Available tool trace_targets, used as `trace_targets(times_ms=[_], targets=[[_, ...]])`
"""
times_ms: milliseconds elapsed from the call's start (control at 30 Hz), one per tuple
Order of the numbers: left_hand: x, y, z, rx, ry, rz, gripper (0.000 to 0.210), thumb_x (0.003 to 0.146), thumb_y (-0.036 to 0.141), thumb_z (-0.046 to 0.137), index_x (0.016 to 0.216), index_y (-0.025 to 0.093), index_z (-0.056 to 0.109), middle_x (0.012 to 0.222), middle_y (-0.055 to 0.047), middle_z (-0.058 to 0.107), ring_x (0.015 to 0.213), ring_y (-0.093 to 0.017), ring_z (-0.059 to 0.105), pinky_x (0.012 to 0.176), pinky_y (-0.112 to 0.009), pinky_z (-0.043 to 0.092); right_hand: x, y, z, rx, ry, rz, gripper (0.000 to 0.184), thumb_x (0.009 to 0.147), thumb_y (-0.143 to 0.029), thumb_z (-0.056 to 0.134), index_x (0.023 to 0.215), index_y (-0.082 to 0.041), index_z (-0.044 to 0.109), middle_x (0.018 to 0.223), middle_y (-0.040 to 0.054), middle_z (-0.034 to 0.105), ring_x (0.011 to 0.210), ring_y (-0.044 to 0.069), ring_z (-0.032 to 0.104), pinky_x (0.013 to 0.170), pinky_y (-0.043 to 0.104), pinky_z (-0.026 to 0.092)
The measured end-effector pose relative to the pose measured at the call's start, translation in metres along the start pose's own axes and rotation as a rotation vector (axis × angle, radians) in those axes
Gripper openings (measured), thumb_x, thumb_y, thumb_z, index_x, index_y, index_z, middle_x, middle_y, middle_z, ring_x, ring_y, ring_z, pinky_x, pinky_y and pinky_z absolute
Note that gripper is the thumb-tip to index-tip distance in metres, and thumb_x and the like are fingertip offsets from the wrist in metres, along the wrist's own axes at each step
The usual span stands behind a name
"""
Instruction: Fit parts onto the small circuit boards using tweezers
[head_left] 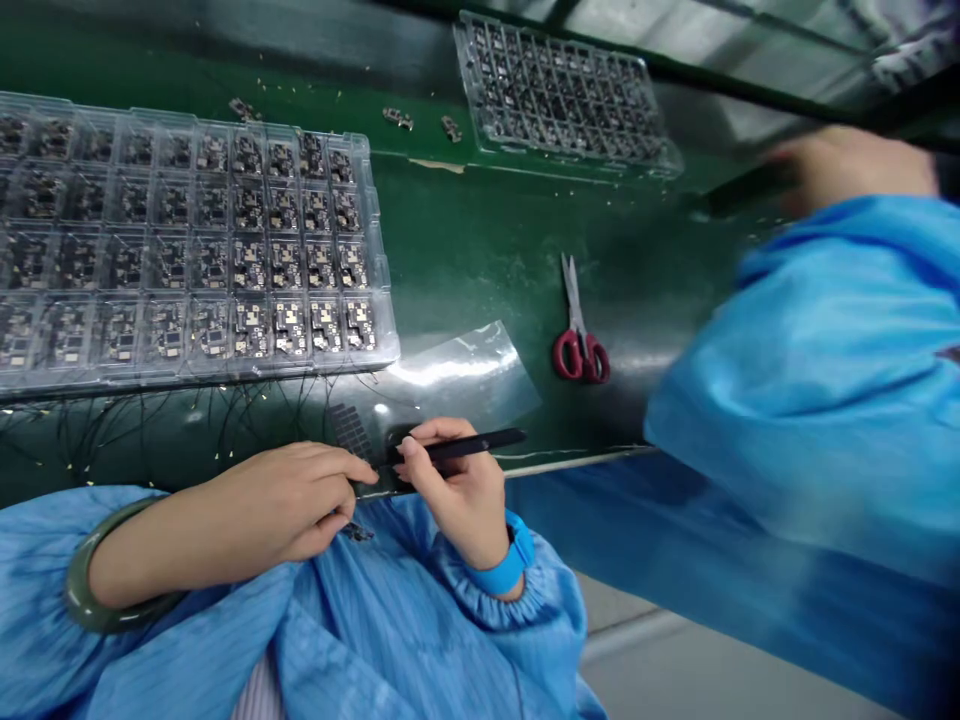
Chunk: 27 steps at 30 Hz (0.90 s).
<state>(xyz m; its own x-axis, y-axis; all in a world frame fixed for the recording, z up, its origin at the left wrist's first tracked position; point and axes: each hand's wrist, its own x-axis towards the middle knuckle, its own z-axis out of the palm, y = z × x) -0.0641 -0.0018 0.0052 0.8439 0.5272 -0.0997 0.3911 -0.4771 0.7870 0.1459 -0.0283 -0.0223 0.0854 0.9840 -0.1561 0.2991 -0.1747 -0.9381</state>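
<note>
My right hand (457,485) grips a slim black pen-shaped tool (480,442) near its left end. Its working end is at the table's front edge, by a small dark piece whose kind I cannot make out. My left hand (300,505) lies just left of it, index finger reaching toward the tool's end and the other fingers curled under. A small dark part (357,532) shows below those fingers; whether they hold it is hidden. A sheet of small black rectangles (350,430) lies just beyond my fingertips, beside a clear plastic film (472,375).
At left stands a clear tray (386,335) of small circuit boards, thin wires (225,415) along its front. Red-handled scissors (574,325) lie right of the film. Another filled tray (562,90) and loose boards (397,118) are farther back. A co-worker's blurred hand (855,170) is at right.
</note>
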Motion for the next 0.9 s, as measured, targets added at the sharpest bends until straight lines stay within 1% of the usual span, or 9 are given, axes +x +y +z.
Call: trace_targets(times_ms=[100,200,300,433,533,667,767,900], targets=[[0.000,0.001,-0.001,-0.010,0.000,-0.004,0.015,0.092,0.013,0.044,0.083,0.017,0.056,0.126,-0.007,0.062,0.113,-0.020,0.059,0.097,-0.035,0.046,0.001,0.002,-0.004,0.237,0.036,0.062,0.017,0.080,-0.033,0.069,0.086,-0.021,0.059,0.067,-0.0015,0.069,0.049,0.013,0.066,0.047,0.022,0.057],[0.000,0.002,-0.002,-0.050,0.013,-0.020,0.015,0.092,0.014,0.044,0.083,0.018,0.055,0.125,-0.006,0.062,0.113,-0.020,0.059,0.096,-0.034,0.046,0.002,0.002,-0.006,0.468,0.090,0.075,0.021,0.078,-0.034,0.072,0.087,-0.022,0.057,0.064,-0.0042,0.070,0.042,0.011,0.063,0.040,0.019,0.054],[0.001,0.002,-0.005,-0.158,0.043,-0.071,0.013,0.092,0.014,0.046,0.085,0.019,0.055,0.118,-0.004,0.064,0.106,-0.017,0.060,0.090,-0.030,0.046,0.003,-0.005,-0.003,0.567,0.094,0.074,0.024,0.076,-0.035,0.074,0.087,-0.022,0.057,0.063,-0.0048,0.070,0.041,0.011,0.063,0.038,0.018,0.053],[0.001,0.001,-0.007,-0.361,0.161,-0.186,0.010,0.090,0.016,0.048,0.088,0.019,0.056,0.105,-0.001,0.065,0.095,-0.012,0.061,0.082,-0.023,0.047,0.003,-0.022,0.007,0.566,0.002,0.044,0.021,0.078,-0.034,0.072,0.090,-0.022,0.059,0.065,-0.0036,0.070,0.041,0.011,0.063,0.038,0.017,0.054],[0.000,-0.001,-0.006,-0.483,0.230,-0.301,0.012,0.090,0.020,0.047,0.090,0.019,0.059,0.097,-0.001,0.066,0.086,-0.012,0.061,0.075,-0.022,0.048,0.004,-0.033,0.014,0.494,-0.067,0.007,0.019,0.080,-0.031,0.071,0.093,-0.022,0.061,0.065,-0.0041,0.069,0.042,0.010,0.064,0.041,0.017,0.055],[0.000,-0.003,-0.004,-0.609,0.235,-0.394,0.015,0.089,0.025,0.046,0.088,0.017,0.058,0.092,-0.004,0.066,0.081,-0.015,0.061,0.071,-0.025,0.048,0.007,-0.038,0.019,0.409,-0.088,-0.053,0.017,0.081,-0.026,0.068,0.097,-0.022,0.062,0.062,-0.0057,0.064,0.045,0.009,0.064,0.045,0.017,0.056],[0.000,-0.002,-0.004,-0.643,0.240,-0.428,0.017,0.088,0.028,0.046,0.087,0.016,0.057,0.090,-0.005,0.065,0.081,-0.016,0.061,0.071,-0.028,0.048,0.008,-0.037,0.022,0.394,-0.082,-0.077,0.016,0.082,-0.022,0.067,0.097,-0.023,0.062,0.063,-0.0062,0.064,0.047,0.008,0.065,0.046,0.015,0.055],[0.001,-0.002,-0.004,-0.665,0.248,-0.449,0.016,0.087,0.028,0.046,0.088,0.016,0.058,0.092,-0.005,0.065,0.083,-0.017,0.061,0.074,-0.029,0.048,0.008,-0.036,0.023,0.376,-0.068,-0.091,0.016,0.083,-0.020,0.066,0.098,-0.024,0.061,0.064,-0.0066,0.063,0.048,0.008,0.065,0.048,0.015,0.054]])
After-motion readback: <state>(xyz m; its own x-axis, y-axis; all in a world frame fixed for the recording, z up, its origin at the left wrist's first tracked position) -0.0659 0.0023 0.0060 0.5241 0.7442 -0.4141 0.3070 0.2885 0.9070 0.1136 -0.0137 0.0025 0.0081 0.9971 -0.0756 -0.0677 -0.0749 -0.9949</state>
